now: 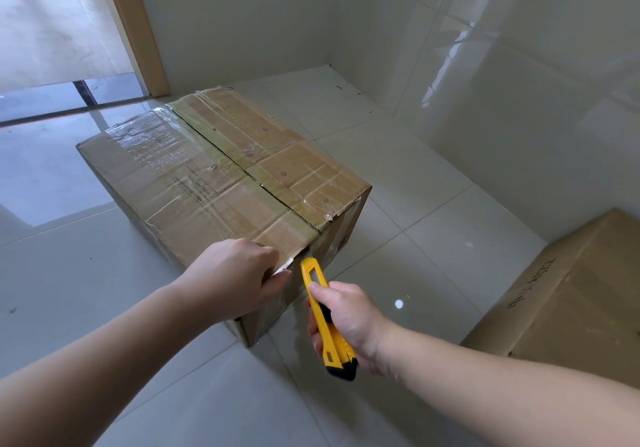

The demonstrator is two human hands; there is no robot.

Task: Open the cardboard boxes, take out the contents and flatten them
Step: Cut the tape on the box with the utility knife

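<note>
A large taped cardboard box (221, 183) sits on the tiled floor, its top flaps lying flat with a dark slit running along the middle seam. My left hand (239, 273) grips the near edge of the left top flap, fingers curled over the corner. My right hand (346, 322) holds a yellow utility knife (323, 311) with a black end, its tip pointing at the box's near side just below the seam end. The blade itself is too small to make out.
A second closed cardboard box (568, 301) stands at the right, close to my right forearm. White tiled walls (485, 83) form a corner behind the boxes. A wooden door frame (138, 31) and a dark threshold strip (69, 110) lie at the far left.
</note>
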